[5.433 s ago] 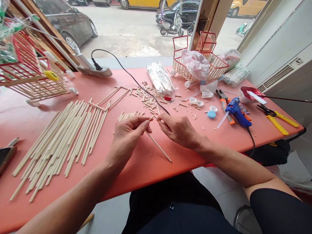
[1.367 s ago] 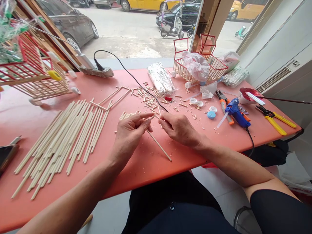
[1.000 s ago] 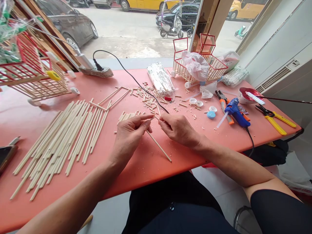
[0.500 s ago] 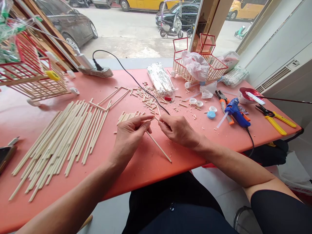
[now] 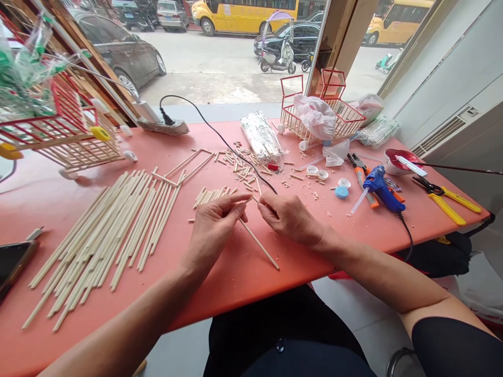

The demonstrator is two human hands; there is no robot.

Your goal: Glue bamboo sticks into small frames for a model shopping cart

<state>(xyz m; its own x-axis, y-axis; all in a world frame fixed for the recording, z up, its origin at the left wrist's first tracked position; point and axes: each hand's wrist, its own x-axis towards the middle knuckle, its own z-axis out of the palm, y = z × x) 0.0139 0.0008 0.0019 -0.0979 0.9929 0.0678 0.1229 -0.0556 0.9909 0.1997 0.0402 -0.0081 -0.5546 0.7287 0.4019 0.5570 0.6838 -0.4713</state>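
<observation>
Over the middle of the red table, my left hand [image 5: 216, 225] is closed in a pinch on a thin wooden stick, whose tip shows at the fingertips. My right hand [image 5: 291, 217] is closed around another thin stick, its end close to the left fingertips. Below the hands a longer wooden stick [image 5: 261, 246] slants down toward the table's front edge; its upper end is hidden by my left fingers. Short cut sticks [image 5: 212, 195] lie in a row just behind my left hand. To the left, a large pile of long sticks [image 5: 98, 225] is spread on the table.
A stick frame [image 5: 188, 166] lies behind the pile. Small carts [image 5: 322, 118] stand at the back right and far left. A blue glue gun [image 5: 381, 188], pliers [image 5: 360, 178], yellow-handled cutters [image 5: 448, 201] and bottle caps lie right. A black cable [image 5: 212, 125] crosses the back.
The whole view has shifted, so the table and things on it appear slightly lower. Both hands keep nearly the same pose, their fingertips still close together.
</observation>
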